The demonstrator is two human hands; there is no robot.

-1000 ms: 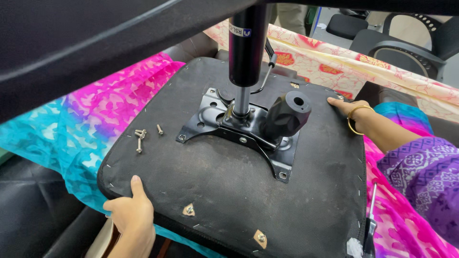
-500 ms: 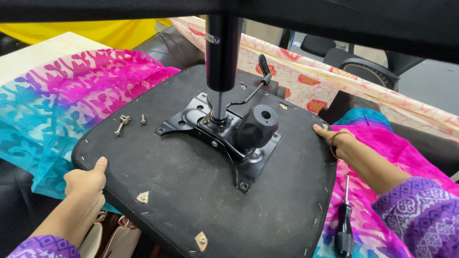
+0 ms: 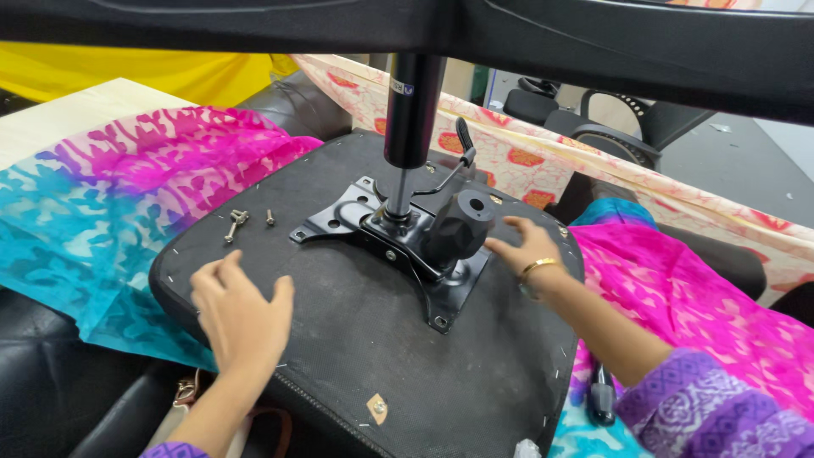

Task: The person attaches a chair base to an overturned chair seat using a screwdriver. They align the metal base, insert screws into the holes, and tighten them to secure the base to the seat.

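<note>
An upside-down chair seat (image 3: 356,339) is laid flat on a bright pink and blue cloth (image 3: 110,195). Its black underside is turned up. A black metal plate (image 3: 398,246) is fixed in the middle of the seat, and its long side runs from the far left to the near right. A shiny black pole (image 3: 411,110) stands straight up from the plate, and its top is hidden behind a dark bar (image 3: 509,34) that crosses the top of the view. A round black knob (image 3: 462,222) sticks out of the plate and points up and to the right. A thin lever (image 3: 458,157) is seen behind the pole.

The left hand (image 3: 242,309) is laid flat on the near left part of the seat, with the fingers spread wide and nothing held. The right hand (image 3: 526,246) is stretched toward the knob with open fingers; whether the knob is touched cannot be told. A gold bangle (image 3: 538,267) is worn on that wrist.

Three small bolts (image 3: 242,222) are left lying on the seat, far left of the plate. A dark tool handle (image 3: 600,394) is half hidden beside the right arm. The near edge of the seat is cut off by the view. Another chair (image 3: 610,136) is seen far behind.
</note>
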